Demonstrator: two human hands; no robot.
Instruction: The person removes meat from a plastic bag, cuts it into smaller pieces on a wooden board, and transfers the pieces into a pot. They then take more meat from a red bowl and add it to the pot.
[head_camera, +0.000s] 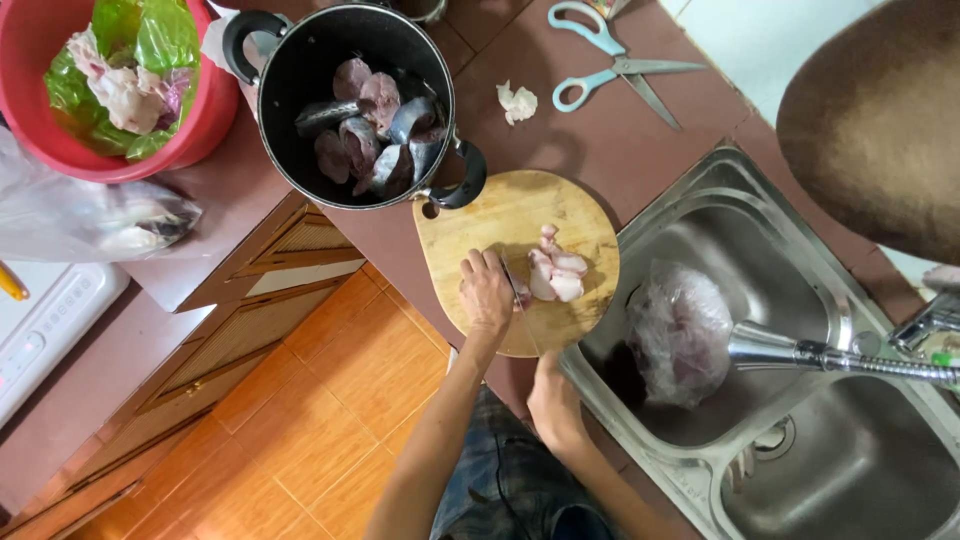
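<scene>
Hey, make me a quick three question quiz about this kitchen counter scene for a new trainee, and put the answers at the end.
1. True or false: the black pot beside the wooden cutting board is empty.
2. Multiple choice: where do the scissors lie? A) in the sink B) on the counter past the board C) in the red bowl
3. Short answer: what does the right hand hold, and where does the left hand rest?

Key
1. False: it holds dark cut fish pieces.
2. B.
3. The right hand holds a knife; the left hand rests on the board beside the pale meat pieces.
</scene>
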